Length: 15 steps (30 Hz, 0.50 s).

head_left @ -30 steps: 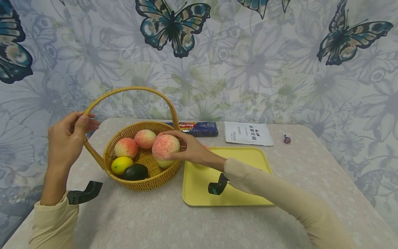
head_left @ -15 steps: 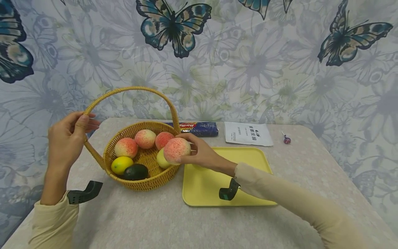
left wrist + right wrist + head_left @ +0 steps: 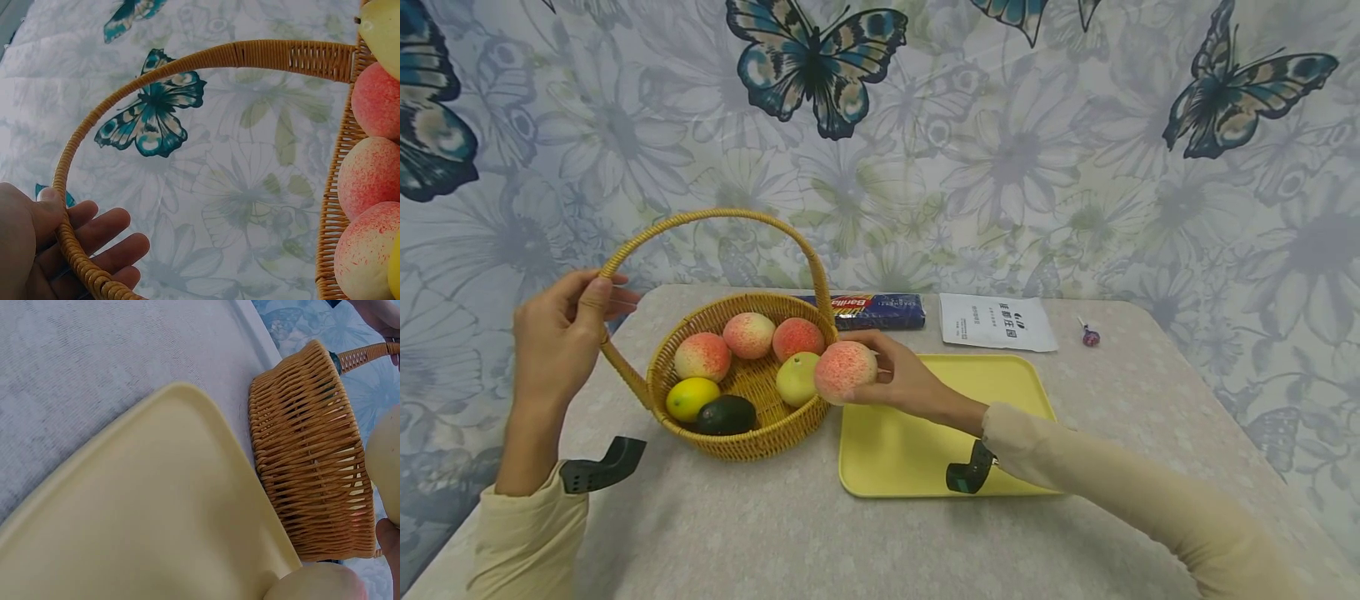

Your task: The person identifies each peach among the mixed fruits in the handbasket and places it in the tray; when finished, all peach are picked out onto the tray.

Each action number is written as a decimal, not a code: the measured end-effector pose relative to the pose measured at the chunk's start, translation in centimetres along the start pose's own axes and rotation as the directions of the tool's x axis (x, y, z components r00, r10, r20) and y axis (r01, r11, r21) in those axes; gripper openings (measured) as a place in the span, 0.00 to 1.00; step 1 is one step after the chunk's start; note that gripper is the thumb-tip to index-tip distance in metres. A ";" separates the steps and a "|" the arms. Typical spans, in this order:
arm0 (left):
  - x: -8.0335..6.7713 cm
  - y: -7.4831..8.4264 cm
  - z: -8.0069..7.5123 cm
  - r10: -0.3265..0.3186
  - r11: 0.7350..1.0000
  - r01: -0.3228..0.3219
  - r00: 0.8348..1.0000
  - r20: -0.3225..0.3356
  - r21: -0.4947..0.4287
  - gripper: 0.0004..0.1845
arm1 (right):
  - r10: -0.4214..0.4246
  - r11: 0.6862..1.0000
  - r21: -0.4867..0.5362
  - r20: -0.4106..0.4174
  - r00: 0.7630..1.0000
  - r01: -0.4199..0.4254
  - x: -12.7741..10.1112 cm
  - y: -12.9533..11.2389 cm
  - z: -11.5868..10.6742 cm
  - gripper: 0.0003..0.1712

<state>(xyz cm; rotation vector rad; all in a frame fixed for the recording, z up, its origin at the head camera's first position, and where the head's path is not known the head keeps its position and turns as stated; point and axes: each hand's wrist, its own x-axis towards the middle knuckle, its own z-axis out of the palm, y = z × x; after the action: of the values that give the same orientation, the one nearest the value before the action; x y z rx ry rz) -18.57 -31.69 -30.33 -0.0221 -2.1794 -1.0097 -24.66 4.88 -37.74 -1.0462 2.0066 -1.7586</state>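
My right hand (image 3: 891, 379) grips a pink peach (image 3: 846, 372) just over the right rim of the wicker basket (image 3: 752, 437), at the left edge of the yellow tray (image 3: 925, 450). My left hand (image 3: 561, 333) holds the basket's arched handle (image 3: 715, 218) on its left side, thumb and fingers wrapped round it (image 3: 62, 240). Inside the basket lie three more peaches (image 3: 750, 335), a pale green fruit (image 3: 796, 378), a lemon (image 3: 693, 398) and an avocado (image 3: 726, 414). The right wrist view shows the basket wall (image 3: 312, 462) beside the tray (image 3: 137, 512).
Behind the basket lies a blue pasta packet (image 3: 876, 310), then a white printed pouch (image 3: 997, 322) and a small lollipop (image 3: 1090, 335). All stand on a grey table (image 3: 737, 533) against a butterfly-patterned backdrop. The tray's surface is bare.
My right hand has lifted the peach out of the basket and carried it rightward over the rim toward the tray, uncovering a peach and a green fruit. The left hand has not moved.
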 end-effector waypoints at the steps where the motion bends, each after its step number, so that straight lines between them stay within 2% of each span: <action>1: 0.0 0.0 0.0 -0.001 1.000 0.001 1.000 0.001 0.001 0.18 | 0.000 1.000 0.005 -0.004 1.000 0.000 -0.2 0.0 -0.1 0.37; 15: 0.0 0.0 0.0 -0.007 1.000 0.007 1.000 0.000 0.008 0.18 | 0.029 0.999 0.036 -0.079 0.996 -0.026 -2.1 0.5 -1.9 0.38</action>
<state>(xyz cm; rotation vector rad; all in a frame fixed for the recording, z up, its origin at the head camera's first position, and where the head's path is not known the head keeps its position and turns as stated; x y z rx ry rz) -18.58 -31.66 -30.30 -0.0104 -2.1852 -1.0045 -24.59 7.66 -38.31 -0.9478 2.0190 -1.8411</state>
